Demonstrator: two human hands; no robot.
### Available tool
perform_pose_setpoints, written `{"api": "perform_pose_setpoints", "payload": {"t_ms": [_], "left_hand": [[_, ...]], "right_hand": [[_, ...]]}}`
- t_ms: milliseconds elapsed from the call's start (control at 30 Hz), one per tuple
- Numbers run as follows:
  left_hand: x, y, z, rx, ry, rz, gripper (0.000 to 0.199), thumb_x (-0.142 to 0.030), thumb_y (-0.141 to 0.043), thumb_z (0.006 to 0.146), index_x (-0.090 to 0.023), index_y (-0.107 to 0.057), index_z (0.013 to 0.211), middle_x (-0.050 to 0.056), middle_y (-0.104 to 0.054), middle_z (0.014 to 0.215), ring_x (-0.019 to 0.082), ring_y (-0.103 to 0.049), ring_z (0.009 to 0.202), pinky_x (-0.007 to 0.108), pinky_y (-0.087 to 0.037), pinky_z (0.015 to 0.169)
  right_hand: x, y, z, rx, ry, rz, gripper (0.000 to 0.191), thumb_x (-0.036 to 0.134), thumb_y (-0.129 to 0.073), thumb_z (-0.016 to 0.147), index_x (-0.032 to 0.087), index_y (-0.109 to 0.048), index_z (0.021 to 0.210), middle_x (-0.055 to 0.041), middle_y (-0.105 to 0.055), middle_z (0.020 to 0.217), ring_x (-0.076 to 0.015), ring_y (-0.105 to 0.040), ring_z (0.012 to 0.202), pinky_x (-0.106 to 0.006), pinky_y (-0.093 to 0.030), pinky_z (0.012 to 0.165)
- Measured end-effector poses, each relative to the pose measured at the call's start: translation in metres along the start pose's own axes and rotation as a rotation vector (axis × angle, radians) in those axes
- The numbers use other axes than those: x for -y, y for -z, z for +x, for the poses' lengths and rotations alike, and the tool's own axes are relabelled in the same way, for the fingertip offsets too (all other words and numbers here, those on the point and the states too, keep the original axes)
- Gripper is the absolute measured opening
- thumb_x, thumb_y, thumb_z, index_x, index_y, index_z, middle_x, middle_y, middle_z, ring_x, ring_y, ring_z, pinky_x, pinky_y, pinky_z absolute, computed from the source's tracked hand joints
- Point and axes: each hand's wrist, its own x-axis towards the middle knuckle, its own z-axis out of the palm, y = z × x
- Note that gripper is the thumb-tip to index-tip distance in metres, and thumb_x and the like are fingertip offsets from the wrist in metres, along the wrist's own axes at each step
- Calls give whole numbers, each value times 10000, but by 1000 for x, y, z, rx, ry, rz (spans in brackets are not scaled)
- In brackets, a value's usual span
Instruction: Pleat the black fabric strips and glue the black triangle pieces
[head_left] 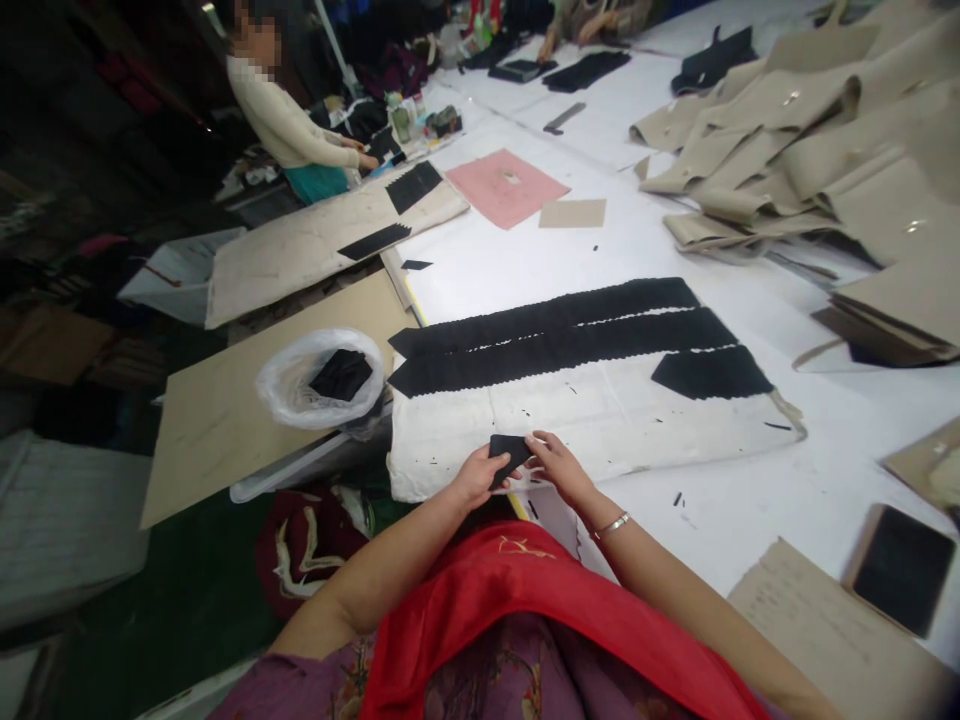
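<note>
Near the front edge of a white cloth pad (450, 430), my left hand (480, 474) grips a small black piece (508, 453) with the thumb on top. The fingers of my right hand (551, 462) pinch the piece's right edge. Beyond my hands, overlapping black pieces lie in two long rows (555, 330) on the pad, with pointed left ends. A shorter black row (712, 373) lies at the pad's right side. Small dark scraps are scattered on the pad.
Left of the pad is a plastic-lined container (274, 385) with black pieces inside. Beige material (810, 150) is heaped at the back right. A phone (902, 568) lies at the lower right. A person (292, 125) works at the back left; another person's hands (574, 35) show at the far end.
</note>
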Motion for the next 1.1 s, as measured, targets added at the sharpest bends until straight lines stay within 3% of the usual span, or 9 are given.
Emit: {"api": "perform_pose_setpoints", "payload": {"t_ms": [67,167,300,500,700,767,833,933,1100], "left_hand": [[0,0,-3,-21,-22,-39,333,-294,-658,684,-132,-539,949,61,-637,826,116,-602,581,177,-394,441],[-1,-1,-9,-15,-3,-48,376,-303,-656,701,-142,-511,1008,52,-639,789,132,-614,592,214,-454,501],[-5,7,-13,-26,6,18,494,-308,-679,689,-174,-441,1100,32,-634,772,156,-629,603,290,-505,573],[-43,50,-7,155,94,165,599,-287,-787,562,-161,-504,1075,70,-636,840,182,-638,729,325,-503,664],[-81,80,23,135,-10,159,421,-386,-733,617,-144,-598,933,53,-625,832,156,-603,758,315,-502,695],[-84,81,33,160,-17,144,365,-375,-721,628,-123,-610,868,43,-618,776,145,-597,704,321,-510,680],[-84,80,40,158,-11,83,331,-350,-701,654,-121,-602,872,39,-618,761,140,-599,684,322,-517,675],[-78,77,44,128,42,-1,292,-317,-667,696,-120,-584,895,46,-627,761,139,-611,669,317,-523,665],[-62,60,48,110,24,129,267,-272,-696,663,-124,-611,868,44,-639,760,152,-621,681,280,-525,616]], "right_hand": [[-2,-7,-3,83,-85,134,450,554,-562,722,180,-561,974,-51,-622,827,-147,-581,719,-251,-439,606],[-7,-17,-5,170,-76,145,438,560,-590,686,136,-588,793,-39,-602,692,-144,-556,667,-263,-428,614],[-9,-26,7,-28,135,-144,404,538,-551,702,138,-569,651,-12,-548,567,-132,-490,566,-265,-398,555],[18,-39,29,15,227,-262,355,482,-487,767,143,-577,711,-5,-564,581,-121,-501,524,-245,-404,520],[54,-58,37,-17,357,-586,240,374,-487,806,172,-568,706,-12,-601,634,-130,-533,585,-234,-385,544],[62,-62,38,-93,356,-641,217,366,-487,814,180,-548,721,-14,-609,659,-131,-543,598,-231,-384,542],[67,-65,39,-137,256,-596,239,394,-461,834,181,-517,742,-9,-594,630,-124,-539,545,-225,-379,501],[67,-68,37,-87,105,-534,274,402,-386,878,183,-484,746,4,-569,562,-110,-512,451,-221,-364,451],[57,-66,21,-232,179,-1003,208,326,-411,884,177,-520,789,-61,-630,675,-150,-572,585,-242,-365,535]]}}
